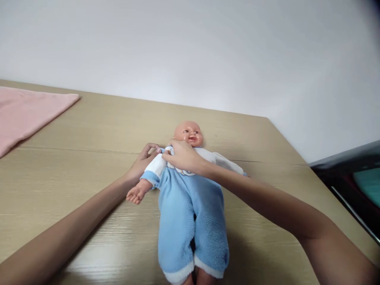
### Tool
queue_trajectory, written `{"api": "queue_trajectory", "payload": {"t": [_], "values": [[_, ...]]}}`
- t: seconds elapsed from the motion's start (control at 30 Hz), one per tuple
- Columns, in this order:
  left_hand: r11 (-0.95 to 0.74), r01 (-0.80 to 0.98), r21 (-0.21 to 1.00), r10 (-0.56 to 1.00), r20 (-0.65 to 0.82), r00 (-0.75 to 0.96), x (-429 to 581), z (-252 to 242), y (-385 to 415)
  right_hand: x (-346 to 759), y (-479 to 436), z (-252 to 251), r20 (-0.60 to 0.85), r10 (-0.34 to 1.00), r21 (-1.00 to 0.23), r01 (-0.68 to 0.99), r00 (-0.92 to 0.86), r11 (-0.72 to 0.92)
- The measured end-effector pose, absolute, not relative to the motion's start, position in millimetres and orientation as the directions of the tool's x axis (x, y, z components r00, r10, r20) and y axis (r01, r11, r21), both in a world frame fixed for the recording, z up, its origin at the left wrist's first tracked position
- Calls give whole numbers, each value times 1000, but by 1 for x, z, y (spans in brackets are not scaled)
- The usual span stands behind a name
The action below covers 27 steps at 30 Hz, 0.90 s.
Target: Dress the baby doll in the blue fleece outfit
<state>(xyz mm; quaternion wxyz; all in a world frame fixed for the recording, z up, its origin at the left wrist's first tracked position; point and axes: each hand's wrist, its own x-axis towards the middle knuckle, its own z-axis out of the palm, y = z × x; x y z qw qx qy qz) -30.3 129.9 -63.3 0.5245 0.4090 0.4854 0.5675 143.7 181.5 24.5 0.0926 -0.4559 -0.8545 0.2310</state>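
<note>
Flat on its back at the middle of a pale wood-grain counter [89,130]: one plastic baby doll in a light blue fleece romper with white sleeves [190,206], head toward the white wall, legs toward the camera, feet cut off by the lower edge. Left hand [145,159] at the baby doll's shoulder on the left of the view, fingers [150,147] curled shut around the top of the white sleeve. Right hand [184,156] just under the chin, fingers closed, pinching the white collar fabric at the upper chest. Both hands on the garment, close together, almost meeting at the neckline.

Probably light to lift. Soft and yielding in the stuffed-looking body and the fleece, so likely to sag and fold if raised by the cloth alone. Hard and smooth at the head and the bare little hand, hence somewhat slippery there. Not fragile by the look of it. Best taken under the torso or round the chest below the arms. Fabric good for pinching, plush nap giving fair grip.

Counted: one baby doll, two hands on it, one flat pink cloth [26,113] well apart at the far left of the counter, one dark bin-like edge [350,170] at the right with something teal [368,184] inside, too cropped to identify.
</note>
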Motion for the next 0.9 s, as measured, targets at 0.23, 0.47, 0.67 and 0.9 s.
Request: {"api": "queue_trajectory", "payload": {"t": [0.23, 0.47, 0.67, 0.9], "values": [[204, -230, 951, 978, -187, 94, -29, -57, 144, 148, 191, 32, -134, 809, -446, 764, -572, 466], [168, -34, 985, 982, -164, 89, -38, -41, 135, 145, 188, 39, -177, 776, -243, 791, -605, 562], [142, 448, 883, 929, -275, 249, -54, -6, 108, 138, 189, 41, -112, 738, -186, 744, -665, 642], [3, 801, 598, 922, -311, 228, -45, 17, 82, 116, 201, 36, -134, 677, -164, 690, -724, 705]]}}
